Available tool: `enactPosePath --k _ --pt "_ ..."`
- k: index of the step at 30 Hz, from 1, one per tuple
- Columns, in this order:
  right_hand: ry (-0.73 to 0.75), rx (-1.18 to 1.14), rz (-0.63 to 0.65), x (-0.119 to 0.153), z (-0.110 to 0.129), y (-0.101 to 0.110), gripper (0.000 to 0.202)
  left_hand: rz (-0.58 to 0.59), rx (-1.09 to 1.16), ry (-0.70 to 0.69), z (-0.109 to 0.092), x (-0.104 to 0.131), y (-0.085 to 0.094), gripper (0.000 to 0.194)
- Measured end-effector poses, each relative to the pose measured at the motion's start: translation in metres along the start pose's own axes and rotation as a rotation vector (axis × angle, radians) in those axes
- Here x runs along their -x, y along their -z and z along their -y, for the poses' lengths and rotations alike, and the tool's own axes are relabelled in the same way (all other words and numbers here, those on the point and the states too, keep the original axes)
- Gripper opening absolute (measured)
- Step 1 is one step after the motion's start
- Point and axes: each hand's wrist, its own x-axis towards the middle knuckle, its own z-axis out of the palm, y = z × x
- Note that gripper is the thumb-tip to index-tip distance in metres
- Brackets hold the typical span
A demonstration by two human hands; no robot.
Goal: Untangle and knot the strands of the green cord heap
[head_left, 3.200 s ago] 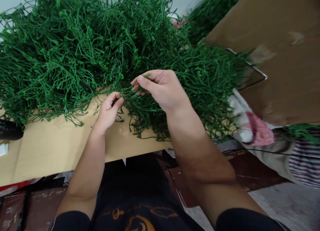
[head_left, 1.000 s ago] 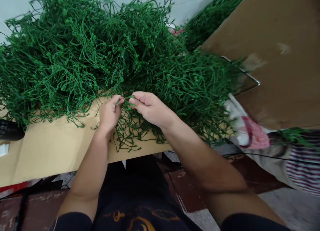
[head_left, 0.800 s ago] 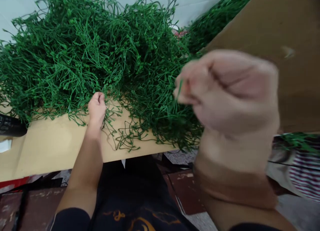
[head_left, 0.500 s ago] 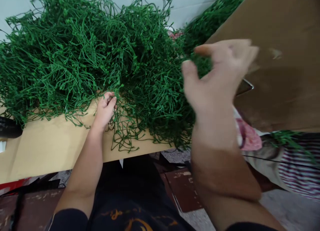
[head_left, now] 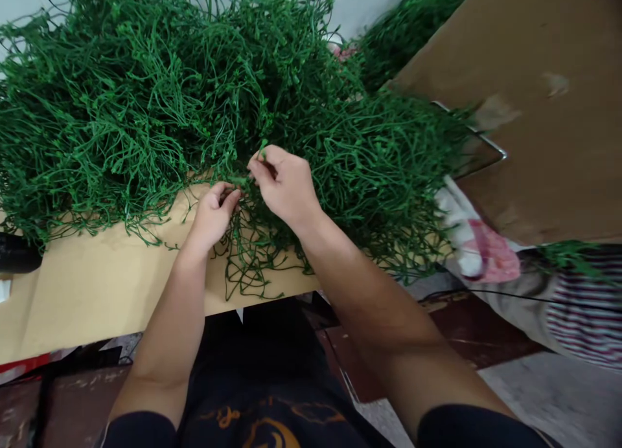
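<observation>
A large heap of thin green artificial plant stems [head_left: 160,98] with small budded tips covers the back of the brown cardboard surface [head_left: 111,280]. At the heap's front edge, my left hand [head_left: 215,213] is closed in a pinch on a green plastic stem. Just to its right and slightly higher, my right hand [head_left: 284,182] is also pinched, with a small green tip [head_left: 263,151] showing at its fingertips. A looser tangle of dark green stems [head_left: 247,260] hangs below the hands towards the cardboard's front edge.
On the right stands a large cardboard sheet [head_left: 549,131], with a metal frame [head_left: 503,153] by its edge. A person's striped clothing [head_left: 587,312] and a pink and white cloth [head_left: 490,254] are beneath it. A black object [head_left: 18,252] lies far left.
My right hand has come from the right, where it was raised and open, to beside my left hand, and its fingers have closed. My left hand has shifted slightly right.
</observation>
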Motion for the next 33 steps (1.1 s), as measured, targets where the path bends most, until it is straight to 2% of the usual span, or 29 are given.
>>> enactPosePath --k 4,8,15,20,29,33 --pt "0.034 -0.044 -0.091 -0.007 -0.010 0.001 0.027 0.058 -0.028 -0.025 -0.001 0.004 -0.002 0.016" --pt "0.119 0.024 -0.133 -0.018 -0.016 0.004 0.029 0.063 0.069 -0.065 0.000 0.005 -0.004 0.015" --pt "0.166 0.094 -0.146 -0.041 -0.029 0.004 0.031 0.033 0.172 -0.112 0.002 -0.004 -0.010 0.013" --pt "0.144 0.096 -0.142 -0.053 -0.036 -0.004 0.032 0.006 0.190 -0.105 0.002 -0.009 -0.009 0.015" --pt "0.117 0.095 -0.172 -0.063 -0.032 -0.003 0.036 -0.003 0.212 -0.102 0.000 -0.009 -0.007 0.016" --pt "0.089 0.049 -0.129 -0.055 -0.019 -0.007 0.039 0.000 0.223 -0.045 0.002 -0.004 -0.003 0.018"
